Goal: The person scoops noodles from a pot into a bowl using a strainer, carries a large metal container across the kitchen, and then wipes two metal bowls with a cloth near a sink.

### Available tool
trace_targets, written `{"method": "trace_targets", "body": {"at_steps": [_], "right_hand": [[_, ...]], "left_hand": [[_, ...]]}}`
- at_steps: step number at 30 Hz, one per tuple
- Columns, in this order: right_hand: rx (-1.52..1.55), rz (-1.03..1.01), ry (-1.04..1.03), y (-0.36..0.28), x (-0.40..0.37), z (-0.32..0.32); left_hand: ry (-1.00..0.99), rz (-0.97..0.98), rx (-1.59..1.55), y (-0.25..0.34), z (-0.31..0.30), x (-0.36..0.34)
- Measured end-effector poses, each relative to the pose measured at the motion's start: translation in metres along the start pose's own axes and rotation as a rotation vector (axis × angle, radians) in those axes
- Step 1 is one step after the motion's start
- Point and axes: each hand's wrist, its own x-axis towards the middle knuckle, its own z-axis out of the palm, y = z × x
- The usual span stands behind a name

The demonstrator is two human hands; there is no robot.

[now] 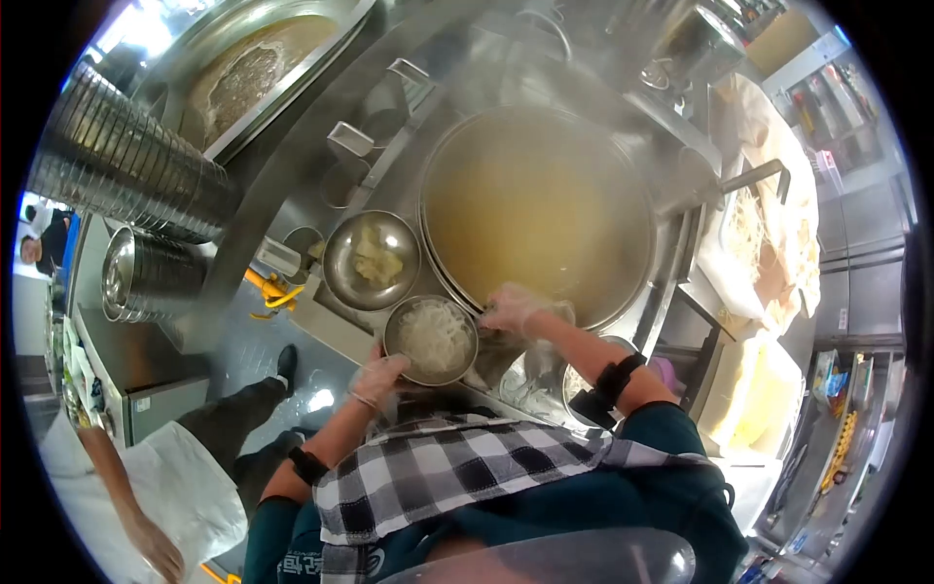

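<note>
My gloved left hand (377,375) grips the near-left rim of a small steel bowl (471,358), thumb over the edge. In this bowl lie pale, translucent noodles (431,336). My gloved right hand (523,310) is at the near rim of a large round pot (425,226), just right of the bowl. Its fingers are bent together; whatever they hold is hidden. Cloudy yellowish broth (535,219) fills the pot, and steam blurs its far side. Left of the pot stands another steel bowl (341,251) with pale yellow pieces in it.
Tall stacks of steel bowls (146,161) stand at the left, below a big vat (341,44) of brown liquid. A co-worker in a white top (170,482) is close at my left. Right of the pot, a paper-lined container (793,185) holds noodle-like strands.
</note>
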Motion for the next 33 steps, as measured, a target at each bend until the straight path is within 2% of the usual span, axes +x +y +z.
{"method": "trace_targets", "body": {"at_steps": [2, 4, 5, 7, 8, 9, 10, 11, 12, 13, 14, 17, 19, 22, 23, 25, 27, 28, 30, 31, 33], "right_hand": [[0.037, -0.001, 0.028, -0.001, -0.006, -0.006], [0.075, -0.001, 0.052, -0.013, -0.021, -0.023], [0.065, 0.001, 0.050, -0.019, -0.029, -0.030], [0.057, 0.023, 0.058, -0.019, -0.032, -0.032], [0.029, 0.000, 0.155, -0.016, -0.033, -0.028], [-0.002, -0.024, 0.243, -0.016, -0.033, -0.026], [-0.001, -0.016, 0.231, -0.021, -0.036, -0.030], [0.070, 0.064, 0.144, -0.031, -0.045, -0.038], [0.137, 0.143, 0.073, -0.036, -0.047, -0.047], [0.135, 0.150, 0.088, -0.032, -0.043, -0.045], [0.058, 0.106, 0.125, -0.024, -0.037, -0.037], [0.017, 0.081, 0.160, -0.024, -0.043, -0.038], [0.051, 0.094, 0.167, -0.030, -0.051, -0.047], [0.067, 0.167, 0.169, -0.033, -0.058, -0.057], [0.070, 0.144, 0.168, -0.032, -0.060, -0.058], [0.070, 0.132, 0.181, -0.026, -0.059, -0.058], [0.072, 0.074, 0.191, -0.019, -0.051, -0.047], [0.079, 0.084, 0.191, -0.020, -0.054, -0.050], [0.137, 0.135, 0.157, -0.028, -0.063, -0.060], [0.145, 0.141, 0.158, -0.028, -0.064, -0.061], [0.213, 0.102, 0.220, -0.027, -0.065, -0.062]], "left_hand": [[0.011, 0.050, 0.008, 0.011, 0.007, -0.007], [-0.009, -0.017, 0.240, 0.033, 0.009, -0.016], [-0.016, -0.020, 0.248, 0.037, 0.004, -0.017], [0.161, -0.061, 1.119, 0.052, -0.008, -0.013], [0.146, -0.049, 1.128, 0.062, -0.011, -0.005], [0.065, 0.311, 1.012, 0.082, -0.009, 0.000], [-0.012, 0.646, 0.863, 0.102, -0.005, -0.001], [-0.076, 0.631, 0.797, 0.142, 0.013, -0.009], [-0.044, 0.736, 0.818, 0.176, 0.037, -0.005], [-0.006, 0.840, 0.842, 0.210, 0.060, -0.001], [-0.164, 0.831, 0.739, 0.233, 0.070, 0.027], [-0.227, 0.702, 0.606, 0.307, 0.131, 0.042], [-0.159, 0.868, 0.673, 0.327, 0.150, 0.129], [-0.240, 0.883, 0.843, 0.369, 0.189, 0.177], [-0.267, 1.008, 0.938, 0.377, 0.201, 0.205], [-0.301, 1.150, 1.030, 0.390, 0.225, 0.207], [-0.068, 0.825, 1.303, 0.404, 0.253, 0.188], [-0.081, 0.826, 1.305, 0.408, 0.256, 0.175], [-0.130, 0.998, 1.356, 0.407, 0.258, 0.154], [-0.140, 0.998, 1.359, 0.409, 0.264, 0.160], [-0.081, 1.000, 1.619, 0.420, 0.279, 0.182]]}}
